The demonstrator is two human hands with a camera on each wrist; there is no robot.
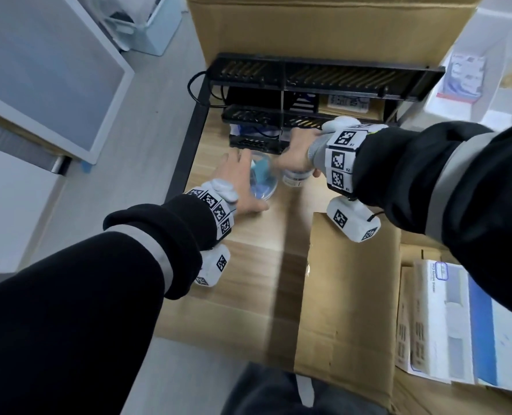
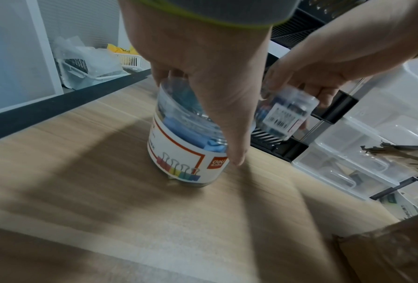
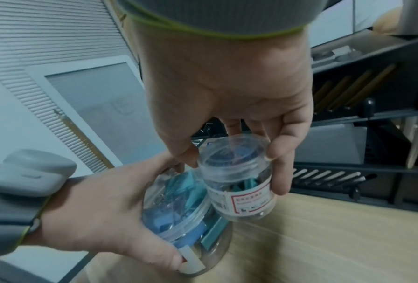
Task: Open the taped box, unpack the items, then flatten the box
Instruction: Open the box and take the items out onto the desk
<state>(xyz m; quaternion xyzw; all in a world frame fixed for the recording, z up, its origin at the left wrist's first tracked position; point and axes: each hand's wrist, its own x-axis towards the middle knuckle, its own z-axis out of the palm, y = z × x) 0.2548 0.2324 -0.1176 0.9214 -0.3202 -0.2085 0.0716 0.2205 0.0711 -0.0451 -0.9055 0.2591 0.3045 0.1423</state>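
A large clear jar of blue binder clips (image 1: 262,181) (image 2: 186,159) (image 3: 179,210) stands on the wooden table (image 1: 233,265). My left hand (image 1: 250,181) (image 2: 203,107) (image 3: 101,210) grips it from above, thumb down its near side. Just to its right, my right hand (image 1: 296,166) (image 2: 312,80) (image 3: 234,153) holds a smaller clear jar of clips (image 1: 295,178) (image 2: 285,114) (image 3: 242,191), tilted and a little above the table. The brown cardboard box (image 1: 347,295) lies at the lower right with a flap laid out.
A black desk organizer (image 1: 308,85) stands right behind the jars, with a big cardboard box (image 1: 323,25) behind it. White-and-blue cartons (image 1: 458,324) lie by the box at the lower right. Clear plastic bins (image 2: 360,153) sit to the right. The table's dark left edge (image 1: 188,151) is close.
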